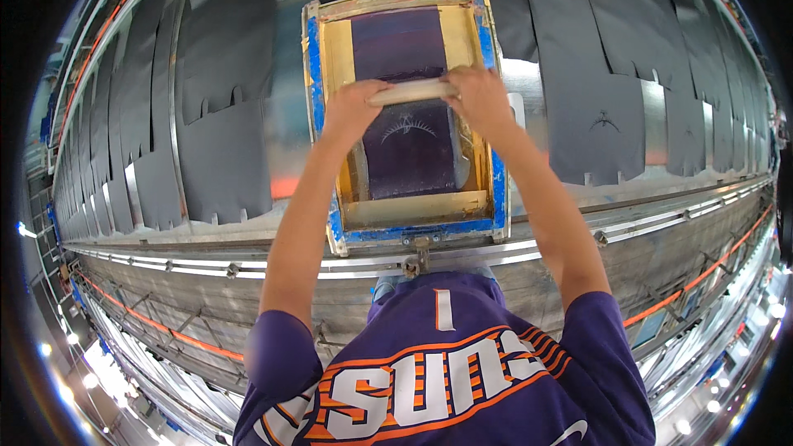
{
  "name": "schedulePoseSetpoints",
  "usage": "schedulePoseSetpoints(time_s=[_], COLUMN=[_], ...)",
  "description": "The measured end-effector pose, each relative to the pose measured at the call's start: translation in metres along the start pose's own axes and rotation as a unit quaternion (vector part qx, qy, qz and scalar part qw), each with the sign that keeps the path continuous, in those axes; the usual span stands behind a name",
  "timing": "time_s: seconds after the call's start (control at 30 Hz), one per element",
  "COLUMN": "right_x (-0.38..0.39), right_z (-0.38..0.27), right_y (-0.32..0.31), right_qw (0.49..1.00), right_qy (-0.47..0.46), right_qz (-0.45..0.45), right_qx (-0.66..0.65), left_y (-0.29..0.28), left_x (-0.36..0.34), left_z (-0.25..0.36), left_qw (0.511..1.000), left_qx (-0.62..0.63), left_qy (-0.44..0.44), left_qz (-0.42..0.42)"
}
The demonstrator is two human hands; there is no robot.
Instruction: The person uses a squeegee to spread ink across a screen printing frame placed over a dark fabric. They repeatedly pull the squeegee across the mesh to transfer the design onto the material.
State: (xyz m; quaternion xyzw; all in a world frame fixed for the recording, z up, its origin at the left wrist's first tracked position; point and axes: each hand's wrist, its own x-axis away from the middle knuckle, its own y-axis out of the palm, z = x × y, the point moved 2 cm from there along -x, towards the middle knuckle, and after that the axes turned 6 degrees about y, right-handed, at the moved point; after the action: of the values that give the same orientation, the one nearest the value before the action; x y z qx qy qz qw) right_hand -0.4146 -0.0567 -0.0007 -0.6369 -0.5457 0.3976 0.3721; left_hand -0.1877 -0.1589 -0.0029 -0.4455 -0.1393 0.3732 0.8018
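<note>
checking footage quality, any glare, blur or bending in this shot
Head view: strong fisheye bending, the table rails curve toward the dark rim; glare on the bare metal beside the screen frame; bright lamp spots along the lower edges; both hands on the squeegee look sharp; purple shirt slightly soft.

We see our own body from above: a purple short-sleeved jersey (446, 380) with orange trim lines curving across the chest and large white block lettering outlined in orange. A small white curved emblem sits near the hem at one side. The sleeves end above the elbows, leaving both forearms bare. Our left hand (351, 107) and right hand (481, 95) wear no gloves.
</note>
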Motion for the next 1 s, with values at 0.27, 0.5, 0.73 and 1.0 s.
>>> schedulePoseSetpoints(time_s=[0.27, 0.5, 0.73, 1.0], right_x=[0.117, -0.007, 0.072, 0.102], right_z=[-0.034, -0.008, -0.007, 0.034], right_y=[0.03, -0.003, 0.042, 0.013], right_qw=[0.994, 0.994, 0.991, 0.939], right_qy=[0.02, -0.021, 0.011, 0.14], right_qz=[-0.011, 0.069, 0.048, 0.114], right_qx=[-0.11, -0.08, -0.121, -0.292], left_y=[0.033, -0.004, 0.04, 0.03], left_x=[0.124, 0.012, 0.081, 0.143], left_z=[0.023, -0.013, -0.008, 0.033], left_qw=[0.992, 0.997, 0.992, 0.997], left_qx=[-0.094, -0.056, -0.126, -0.046], left_qy=[0.065, 0.03, 0.026, 0.04], left_qz=[0.047, 0.047, 0.015, 0.049])
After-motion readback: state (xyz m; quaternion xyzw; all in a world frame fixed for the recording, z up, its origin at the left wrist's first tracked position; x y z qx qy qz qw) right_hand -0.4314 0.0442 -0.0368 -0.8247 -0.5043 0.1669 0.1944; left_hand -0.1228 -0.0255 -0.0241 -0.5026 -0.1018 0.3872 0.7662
